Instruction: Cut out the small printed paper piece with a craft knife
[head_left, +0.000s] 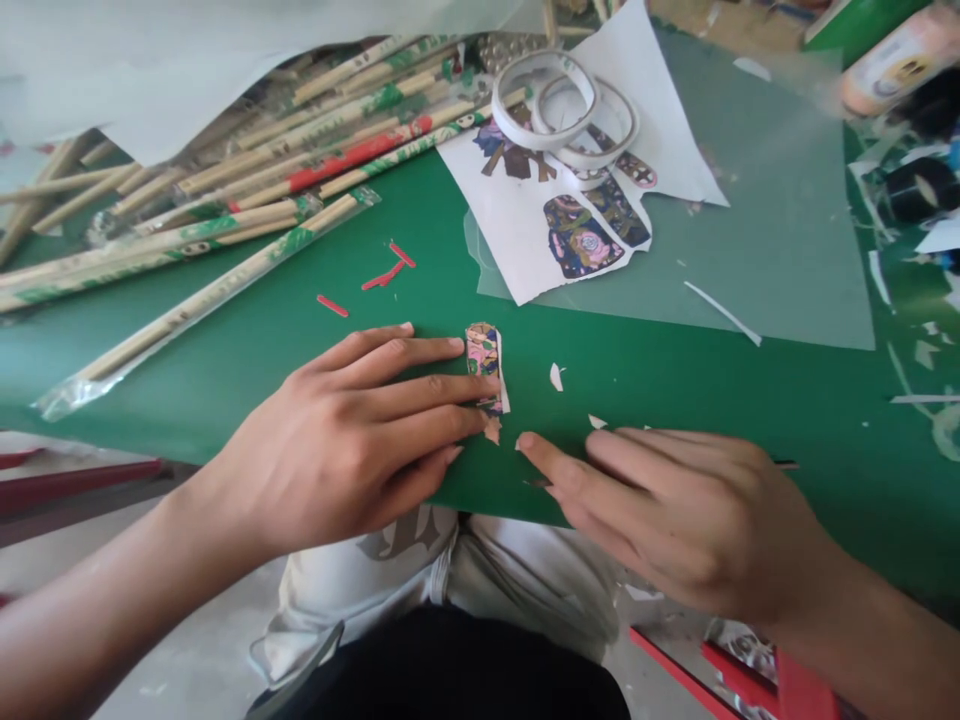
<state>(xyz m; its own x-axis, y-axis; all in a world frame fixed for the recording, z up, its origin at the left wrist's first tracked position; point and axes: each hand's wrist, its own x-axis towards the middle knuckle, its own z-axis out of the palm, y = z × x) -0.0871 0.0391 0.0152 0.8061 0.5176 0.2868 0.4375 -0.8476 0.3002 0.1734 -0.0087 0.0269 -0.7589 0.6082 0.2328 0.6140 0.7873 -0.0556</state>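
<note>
Flat-handed rather than clasped, our left hand point(352, 440) lies palm down on the green mat point(300, 330), its fingers outstretched and the tips pressing a small patterned cut-out point(484, 358) against the surface; nothing is closed in the hand. Our right hand point(675, 510) rests just beside it, loosely open, the forefinger extended with its tip close to the lower end of the cut-out; whether it actually touches that piece we cannot tell, and a thin dark item seems to lie under this hand, too hidden to identify. Item one, largest: the green mat, covering the work surface from edge to edge. Item two: a translucent sheet point(787, 250) laid over the mat's far right part. Item three: a heap of wrapped chopsticks point(247, 190) at far left, in clear sleeves printed green and red, partly under a pale sheet point(187, 70). Item four: a white paper sheet point(525, 230) bearing several dark floral printed shapes, lying partly on the translucent sheet. Item five: two white tape rolls point(562, 100) overlapping on top of that paper. Item six: the patterned cut-out itself, pink and dark, upright in view, near the mat's front edge between our hands. Item seven: red slivers point(386, 275) beyond our left hand, and white paper scraps point(556, 376) to the right of the cut-out.
</note>
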